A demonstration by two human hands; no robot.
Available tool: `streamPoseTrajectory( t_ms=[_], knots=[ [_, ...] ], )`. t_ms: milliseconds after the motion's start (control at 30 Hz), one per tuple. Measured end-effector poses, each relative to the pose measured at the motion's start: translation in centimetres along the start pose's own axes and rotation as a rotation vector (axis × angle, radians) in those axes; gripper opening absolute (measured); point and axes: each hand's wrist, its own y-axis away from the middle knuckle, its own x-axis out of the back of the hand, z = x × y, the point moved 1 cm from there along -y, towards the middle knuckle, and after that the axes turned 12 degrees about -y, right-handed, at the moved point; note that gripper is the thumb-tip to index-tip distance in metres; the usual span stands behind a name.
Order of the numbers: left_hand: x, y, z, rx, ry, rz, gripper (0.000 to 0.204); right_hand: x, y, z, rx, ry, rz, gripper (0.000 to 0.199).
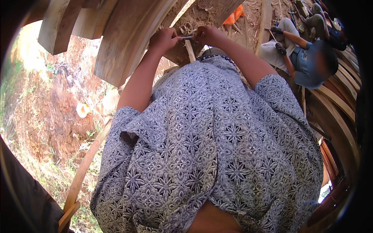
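Both hands are found at the upper middle of the head view, at the far reach of the forearms. The left hand is closed, fingers curled, its thumb and fingertips pinched at the left end of a thin, light-coloured blade. The right hand is likewise curled and appears to grip the blade's right end; its fingertips are partly hidden, so the exact hold cannot be confirmed.

The governing relation is the crossing of blade and wood. The blade's long axis runs left to right, from hand to hand. A narrow strip of pale wood lies below the blade in the view, between the hands, its long axis running roughly square to the blade and back toward the wearer's body, the near end slightly to the right. The strip's far end is at the blade; whether the edge touches it cannot be determined. Neither hand is clearly nearer to the strip.

Curled shavings sit just beyond the blade. Large boards stand to the left. A co-worker in dark gloves sits to the right, well apart from the blade.
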Motion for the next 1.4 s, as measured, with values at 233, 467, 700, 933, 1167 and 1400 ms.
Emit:
streamPoseTrajectory(
  t_ms=[233,467,700,933,1167,1400],
  knots=[
    [2.0,6.1,2.1,-0.053,0.125,-0.067,0.032,3.3,5.9,-4.9,-0.053,0.037,-0.185,0.042],
    [1.8,8.5,3.0,-0.094,0.152,-0.004,0.031,4.0,8.9,-6.9,-0.04,0.094,-0.179,0.039],
    [-1.2,0.3,0.2,0.016,-0.008,0.05,0.033,2.2,-0.1,-2.7,-0.001,0.13,-0.115,0.042],
    [1.2,4.7,1.4,-0.01,0.057,-0.057,0.033,2.9,3.4,-4.5,-0.018,0.068,-0.198,0.042],
    [2.7,8.8,2.6,-0.16,0.234,-0.116,0.033,3.3,10.1,-6.3,0.063,0.076,-0.111,0.046],
    [1.4,3.3,1.8,-0.017,0.008,-0.073,0.031,2.3,1.5,-2.6,-0.064,0.043,-0.225,0.058]
  ],
)
